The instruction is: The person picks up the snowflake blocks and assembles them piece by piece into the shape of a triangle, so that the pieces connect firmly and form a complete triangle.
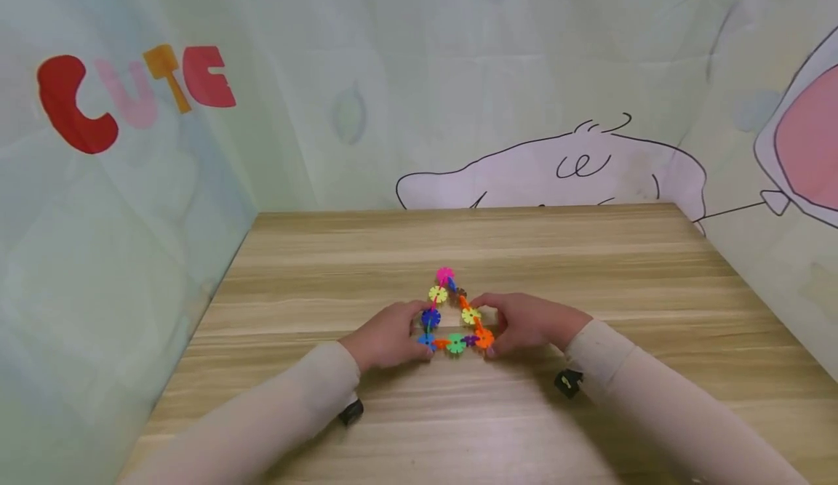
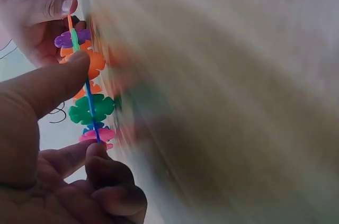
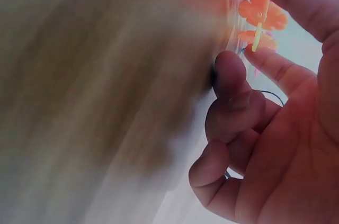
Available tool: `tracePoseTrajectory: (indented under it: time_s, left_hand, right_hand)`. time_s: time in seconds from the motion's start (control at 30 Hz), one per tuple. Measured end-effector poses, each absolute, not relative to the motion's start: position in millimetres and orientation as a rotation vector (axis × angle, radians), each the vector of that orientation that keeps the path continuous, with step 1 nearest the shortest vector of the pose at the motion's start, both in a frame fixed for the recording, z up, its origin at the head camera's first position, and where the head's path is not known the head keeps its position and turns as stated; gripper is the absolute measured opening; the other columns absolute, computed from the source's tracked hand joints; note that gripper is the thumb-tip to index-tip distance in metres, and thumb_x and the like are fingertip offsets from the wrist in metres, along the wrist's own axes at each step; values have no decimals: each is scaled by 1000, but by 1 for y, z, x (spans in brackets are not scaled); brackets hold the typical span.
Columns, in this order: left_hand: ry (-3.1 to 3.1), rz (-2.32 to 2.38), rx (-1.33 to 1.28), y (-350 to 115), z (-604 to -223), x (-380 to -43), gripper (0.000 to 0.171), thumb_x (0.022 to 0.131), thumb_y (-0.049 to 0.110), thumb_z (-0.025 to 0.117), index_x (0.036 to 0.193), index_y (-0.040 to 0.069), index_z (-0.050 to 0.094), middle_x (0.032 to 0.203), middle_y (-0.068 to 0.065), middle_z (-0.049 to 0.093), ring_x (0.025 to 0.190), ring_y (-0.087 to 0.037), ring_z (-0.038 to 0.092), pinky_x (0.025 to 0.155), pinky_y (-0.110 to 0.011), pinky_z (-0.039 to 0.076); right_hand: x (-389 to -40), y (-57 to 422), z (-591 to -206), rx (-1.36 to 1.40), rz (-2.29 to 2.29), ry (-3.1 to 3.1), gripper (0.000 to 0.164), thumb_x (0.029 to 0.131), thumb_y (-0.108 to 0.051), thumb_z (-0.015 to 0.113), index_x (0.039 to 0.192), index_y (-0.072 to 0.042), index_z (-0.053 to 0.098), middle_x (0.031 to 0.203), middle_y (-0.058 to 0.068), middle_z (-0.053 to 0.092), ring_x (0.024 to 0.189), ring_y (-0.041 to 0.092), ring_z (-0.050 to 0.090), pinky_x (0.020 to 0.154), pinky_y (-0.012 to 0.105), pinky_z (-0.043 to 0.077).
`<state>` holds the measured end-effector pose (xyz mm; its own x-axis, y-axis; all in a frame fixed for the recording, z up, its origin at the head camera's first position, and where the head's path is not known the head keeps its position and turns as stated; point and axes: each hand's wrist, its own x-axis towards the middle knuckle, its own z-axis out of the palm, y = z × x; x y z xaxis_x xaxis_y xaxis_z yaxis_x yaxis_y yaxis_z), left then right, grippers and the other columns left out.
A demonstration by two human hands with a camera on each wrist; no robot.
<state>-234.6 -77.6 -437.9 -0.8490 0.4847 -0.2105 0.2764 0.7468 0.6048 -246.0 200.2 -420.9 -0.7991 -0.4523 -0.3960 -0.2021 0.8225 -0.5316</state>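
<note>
A triangle of linked plastic snowflake discs [image 1: 456, 343] lies on the wooden table. A pink disc [image 1: 445, 275] tops its far corner, with yellow, blue, green, purple and orange ones along the sides. My left hand [image 1: 386, 336] grips the left side between thumb and fingers; in the left wrist view its thumb and fingertips hold the edges of blue discs [image 2: 90, 99]. At the right side, my right hand [image 1: 530, 321] holds the triangle, thumb by the orange corner disc [image 1: 484, 339] and index finger near the yellow disc [image 1: 471, 315]. Its other fingers are curled in the right wrist view.
The wood-grain table [image 1: 340, 252] reaches back to a pale printed curtain [image 1: 314, 70] with coloured letters and a cartoon drawing. Small black devices sit under both wrists, one by the right sleeve [image 1: 628, 369].
</note>
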Motion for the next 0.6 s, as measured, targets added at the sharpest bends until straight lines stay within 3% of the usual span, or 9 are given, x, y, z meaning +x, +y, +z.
tracePoseTrajectory:
  time_s: [0.07,0.17,0.4,0.6]
  left_hand:
    - [2601,801,575,-76,-436,-236,89,84,27,90,158,6,45,132,-15,66,121,-32,62,111,-49,48]
    - [2607,808,550,-76,-435,-239,89,84,27,90,158,7,45,149,-19,59,141,-37,53,119,-51,41]
    - [2621,828,538,-77,-439,-248,84,87,27,88,158,9,46,145,-22,61,136,-40,57,117,-53,43]
    - [2628,848,489,-80,-444,-250,83,89,31,86,158,10,46,143,-20,62,132,-37,60,116,-52,44]
  right_hand:
    - [-248,199,-421,-470,-621,2494,86,80,-35,93,154,-32,49,96,2,65,88,21,60,87,42,52]
    - [-251,198,-420,-471,-603,2502,87,81,-35,93,156,-31,47,95,2,66,88,20,61,91,44,52]
    - [-258,197,-418,-471,-582,2518,88,83,-36,91,158,-30,46,95,3,68,90,21,61,97,48,51]
    - [-260,199,-421,-484,-591,2513,88,85,-38,89,160,-31,43,90,3,65,86,20,60,89,43,50]
